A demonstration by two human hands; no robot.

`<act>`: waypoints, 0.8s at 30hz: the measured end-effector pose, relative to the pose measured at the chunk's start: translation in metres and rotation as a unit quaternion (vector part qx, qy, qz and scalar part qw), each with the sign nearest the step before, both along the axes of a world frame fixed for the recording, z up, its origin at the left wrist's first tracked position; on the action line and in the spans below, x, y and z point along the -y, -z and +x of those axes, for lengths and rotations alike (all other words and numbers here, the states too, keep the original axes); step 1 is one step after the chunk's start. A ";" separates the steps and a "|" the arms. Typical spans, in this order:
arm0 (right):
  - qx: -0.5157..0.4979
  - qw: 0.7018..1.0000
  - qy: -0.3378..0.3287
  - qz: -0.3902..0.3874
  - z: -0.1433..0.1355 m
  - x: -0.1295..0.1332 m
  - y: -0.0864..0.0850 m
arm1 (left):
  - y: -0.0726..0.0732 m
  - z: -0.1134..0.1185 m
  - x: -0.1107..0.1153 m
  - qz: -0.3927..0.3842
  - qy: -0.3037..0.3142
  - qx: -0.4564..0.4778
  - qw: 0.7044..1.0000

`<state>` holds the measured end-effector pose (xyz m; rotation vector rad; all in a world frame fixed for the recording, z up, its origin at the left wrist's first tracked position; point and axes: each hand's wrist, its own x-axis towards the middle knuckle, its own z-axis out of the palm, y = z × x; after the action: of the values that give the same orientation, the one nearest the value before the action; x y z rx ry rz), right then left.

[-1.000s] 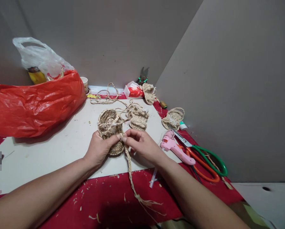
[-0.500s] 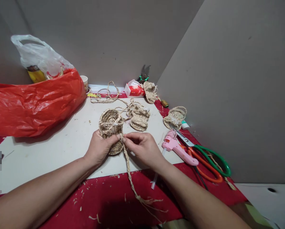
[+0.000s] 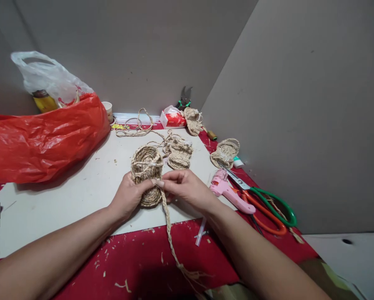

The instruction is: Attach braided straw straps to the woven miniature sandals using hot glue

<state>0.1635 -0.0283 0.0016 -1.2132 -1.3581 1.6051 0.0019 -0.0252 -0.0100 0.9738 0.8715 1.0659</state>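
Note:
My left hand [image 3: 133,192] is closed on a small woven straw slipper [image 3: 146,166], its thumb pressed on the near right edge. The slipper has a coiled sole and a twisted strap across it. A braided straw cord [image 3: 168,223] runs from that edge down over the red cloth and ends in a knot with loose strands. My right hand [image 3: 183,187] pinches the cord where it meets the slipper, thumb against the left thumb. More straw slippers [image 3: 179,155] lie just behind on the white board [image 3: 64,208].
At the right lie a pink glue gun [image 3: 232,193] and large scissors [image 3: 262,204] with green and orange handles. A red plastic bag [image 3: 49,141] fills the left side. Along the back wall stand a paper cup [image 3: 107,110], a tissue pack [image 3: 173,118] and pruning shears [image 3: 185,98].
The camera view has shifted slightly to the right. My right thumb has moved onto the slipper's edge beside my left thumb; the cord still hangs down towards me.

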 end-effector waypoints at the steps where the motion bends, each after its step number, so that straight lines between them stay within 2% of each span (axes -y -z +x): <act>1: -0.005 1.000 -0.007 -0.001 0.001 -0.001 0.000 | -0.001 0.000 0.000 0.000 0.006 -0.002 1.000; 7: -0.020 0.999 -0.034 -0.005 0.003 -0.001 -0.002 | 0.003 -0.002 -0.001 -0.005 0.030 -0.009 0.999; 10: -0.019 1.000 -0.020 0.010 0.003 -0.001 -0.003 | 0.005 -0.004 -0.003 -0.027 -0.009 0.000 1.000; 12: -0.020 0.999 0.019 0.039 0.003 -0.002 -0.004 | 0.003 -0.005 -0.004 -0.028 -0.021 0.030 0.999; 15: -0.029 0.989 0.117 0.091 0.005 -0.006 -0.005 | -0.004 -0.005 -0.002 -0.017 0.004 0.069 0.997; 18: -0.036 0.967 0.211 0.137 0.008 -0.011 -0.005 | -0.008 0.000 0.007 -0.030 0.000 0.035 0.999; 21: -0.035 0.951 0.264 0.159 0.009 -0.012 -0.005 | -0.007 0.008 0.021 -0.023 0.059 -0.027 0.998; 24: -0.022 0.942 0.286 0.174 0.007 -0.009 -0.006 | -0.004 0.014 0.033 -0.020 0.124 -0.057 0.990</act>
<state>0.1704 -0.0191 0.0080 -1.1974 -1.0659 0.9336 0.0155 -0.0580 -0.0060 1.0857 0.8365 0.7851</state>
